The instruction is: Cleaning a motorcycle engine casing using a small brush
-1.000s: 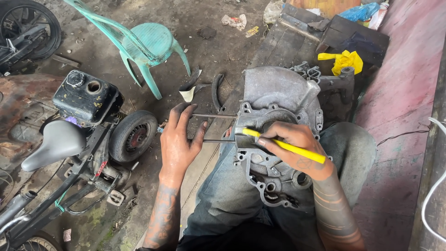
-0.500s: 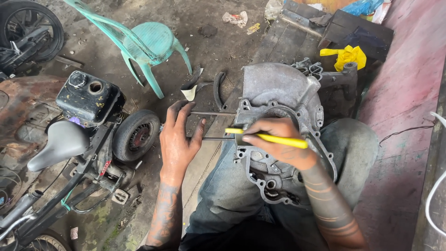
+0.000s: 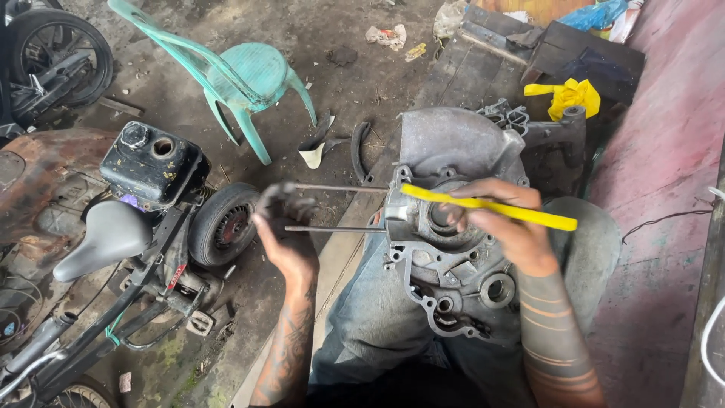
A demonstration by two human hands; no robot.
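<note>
Crankcase resting across lap, two long studs jutting left of it. Left hand closed around stud ends; right hand gripping yellow-handled tool over casing. Best kept braced, strokes short.

Single view only, worn on the head, aimed steeply down over the lap at close range. Metal engine casing filling the centre, both forearms entering from the bottom edge. Dirt floor stretching away toward the top, green plastic chair farther off, small motorbike at left.
</note>
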